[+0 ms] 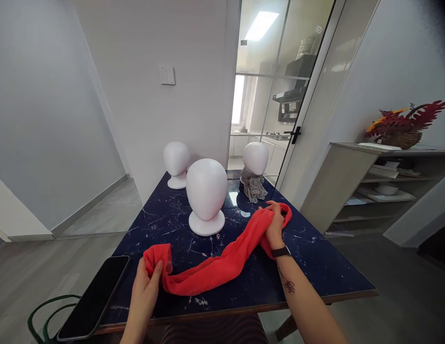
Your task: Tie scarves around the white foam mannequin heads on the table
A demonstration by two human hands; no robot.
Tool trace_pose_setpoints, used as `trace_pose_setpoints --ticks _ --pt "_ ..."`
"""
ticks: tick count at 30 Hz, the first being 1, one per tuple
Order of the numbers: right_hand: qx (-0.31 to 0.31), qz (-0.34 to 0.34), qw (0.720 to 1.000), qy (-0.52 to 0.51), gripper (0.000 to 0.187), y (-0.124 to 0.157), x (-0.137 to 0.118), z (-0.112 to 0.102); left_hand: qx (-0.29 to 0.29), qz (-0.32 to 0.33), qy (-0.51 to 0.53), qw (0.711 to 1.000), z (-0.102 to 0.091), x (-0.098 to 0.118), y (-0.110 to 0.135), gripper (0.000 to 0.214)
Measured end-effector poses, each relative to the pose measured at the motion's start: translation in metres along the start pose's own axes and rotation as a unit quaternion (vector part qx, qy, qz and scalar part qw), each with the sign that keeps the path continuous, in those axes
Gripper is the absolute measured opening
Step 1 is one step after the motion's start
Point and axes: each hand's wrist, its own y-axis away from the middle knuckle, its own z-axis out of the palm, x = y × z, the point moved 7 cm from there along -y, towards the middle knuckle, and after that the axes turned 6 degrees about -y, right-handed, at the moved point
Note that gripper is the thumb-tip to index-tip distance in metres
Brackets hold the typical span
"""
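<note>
A long red scarf (215,273), gathered lengthwise into a loose band, stretches between my two hands over the near part of the table. My left hand (146,284) pinches one end at the left, where the cloth folds over the fingers. Farther out on the right, my right hand (275,224) is closed around the other part, and a loop of cloth bulges beyond the fingers. A white foam mannequin head (206,191) on a round base stands bare just behind the scarf, apart from both hands.
Behind are a second bare foam head (177,160) and another head (255,158) with a grey-brown scarf (254,185) around its neck. A phone-like black device (96,296) lies at the left edge of the dark blue marbled table (315,267). Shelves (390,186) stand at right.
</note>
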Motion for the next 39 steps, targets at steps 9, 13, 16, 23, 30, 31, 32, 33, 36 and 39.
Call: trace_pose_setpoints --ticks 9,13,16,23,30,31,32,33,36,39 --pt "-0.287 0.064 0.938 0.185 0.042 0.025 0.032 0.043 0.121 0.250 -0.370 0.887 -0.009 0.017 0.013 0.036" --pt "-0.310 0.067 0.922 0.221 0.040 0.026 0.032 0.043 -0.134 0.351 -0.323 0.869 0.046 0.024 0.037 0.046" --pt "-0.299 0.076 0.941 0.136 0.040 0.025 0.029 0.046 -0.283 0.354 -0.305 0.837 0.075 0.022 0.051 0.053" --pt "-0.200 0.112 0.969 0.088 0.038 0.012 0.041 0.033 -0.275 0.172 -0.162 0.932 0.067 0.010 0.034 0.033" --pt "-0.441 0.103 0.887 0.090 0.052 0.038 0.043 0.057 -0.182 -0.040 -0.022 0.982 0.037 -0.019 0.001 0.049" --pt "-0.480 0.112 0.867 0.073 0.059 0.043 0.040 0.058 -0.187 -0.038 -0.047 0.981 0.037 -0.019 -0.001 0.049" --pt "-0.513 0.122 0.848 0.053 0.067 0.047 0.037 0.058 -0.190 -0.029 -0.076 0.978 0.036 -0.018 -0.001 0.048" --pt "-0.539 0.131 0.831 0.032 0.075 0.049 0.032 0.057 -0.194 -0.018 -0.103 0.975 0.037 -0.017 -0.001 0.046" --pt "-0.569 0.152 0.808 -0.008 0.082 0.051 0.021 0.052 -0.216 0.013 -0.152 0.964 0.041 -0.013 0.006 0.041" --pt "-0.536 0.165 0.828 0.018 0.055 0.046 0.020 0.049 -0.222 0.028 -0.145 0.964 0.044 -0.010 0.011 0.038"
